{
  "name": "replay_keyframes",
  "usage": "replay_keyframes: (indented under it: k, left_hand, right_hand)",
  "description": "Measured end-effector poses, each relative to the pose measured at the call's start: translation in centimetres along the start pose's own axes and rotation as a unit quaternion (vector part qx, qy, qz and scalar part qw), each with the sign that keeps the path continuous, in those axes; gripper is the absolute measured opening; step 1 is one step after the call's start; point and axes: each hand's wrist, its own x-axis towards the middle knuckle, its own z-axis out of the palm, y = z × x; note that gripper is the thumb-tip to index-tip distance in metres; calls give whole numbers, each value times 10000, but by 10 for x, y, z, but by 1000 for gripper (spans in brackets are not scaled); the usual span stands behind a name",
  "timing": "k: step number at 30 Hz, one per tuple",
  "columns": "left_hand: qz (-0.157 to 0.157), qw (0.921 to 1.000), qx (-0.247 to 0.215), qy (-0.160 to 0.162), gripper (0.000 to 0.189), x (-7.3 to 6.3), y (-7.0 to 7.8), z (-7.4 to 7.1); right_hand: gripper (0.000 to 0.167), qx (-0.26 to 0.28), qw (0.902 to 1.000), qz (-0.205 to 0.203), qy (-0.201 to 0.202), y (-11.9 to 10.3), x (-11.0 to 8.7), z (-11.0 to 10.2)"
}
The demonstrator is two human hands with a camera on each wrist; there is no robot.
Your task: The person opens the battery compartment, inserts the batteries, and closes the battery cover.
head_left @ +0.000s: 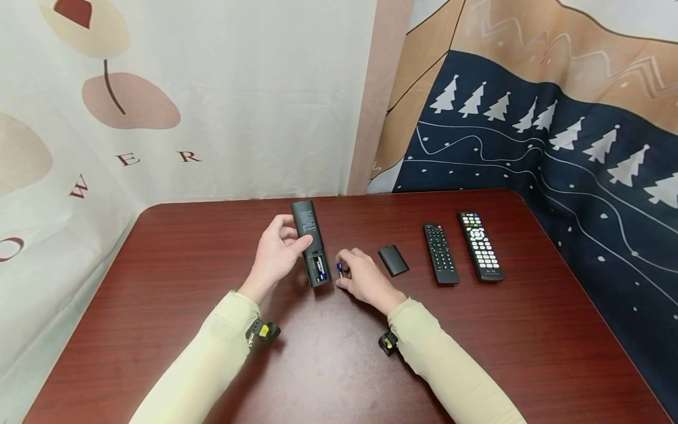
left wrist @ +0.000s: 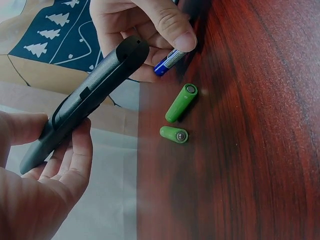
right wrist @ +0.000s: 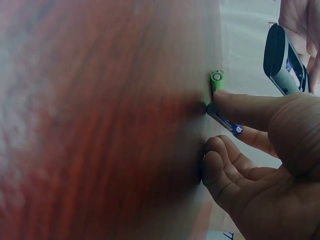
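A dark grey remote control [head_left: 305, 221] is gripped in my left hand [head_left: 275, 253], its back facing up and its battery bay uncovered. Inside the bay lies a blue and white battery [head_left: 320, 268]; whether a second one is there I cannot tell. Just to the right, my right hand [head_left: 365, 280] pinches another blue and white battery [left wrist: 170, 62] between thumb and fingers, low over the table. Two green batteries [left wrist: 181, 103] lie on the tabletop near that hand in the left wrist view; the head view hides them.
A dark battery cover [head_left: 394, 260] lies right of my right hand. Beyond it are two more remotes, a smaller black one [head_left: 441, 253] and a larger one with white buttons [head_left: 481, 246]. The reddish-brown table [head_left: 175, 282] ends at hanging printed curtains.
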Motion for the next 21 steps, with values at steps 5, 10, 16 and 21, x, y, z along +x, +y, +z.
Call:
replay_keyframes:
  k: [5, 10, 16, 21]
  left_hand:
    - [-45, 10000, -15, -9, 45, 0, 0, 0]
    - [-11, 10000, -5, 4, 44, 1, -1, 0]
    - [44, 10000, 0, 12, 43, 2, -2, -1]
    - [66, 10000, 23, 7, 43, 1, -2, -1]
  right_hand:
    - [30, 102, 9998, -140, 90, 1, 0, 2]
    - [26, -38, 9989, -376, 280, 2, 0, 4]
    - [25, -63, 9981, -452, 407, 4, 0, 5]
    - [24, 21, 9984, -388, 421, 3, -1, 4]
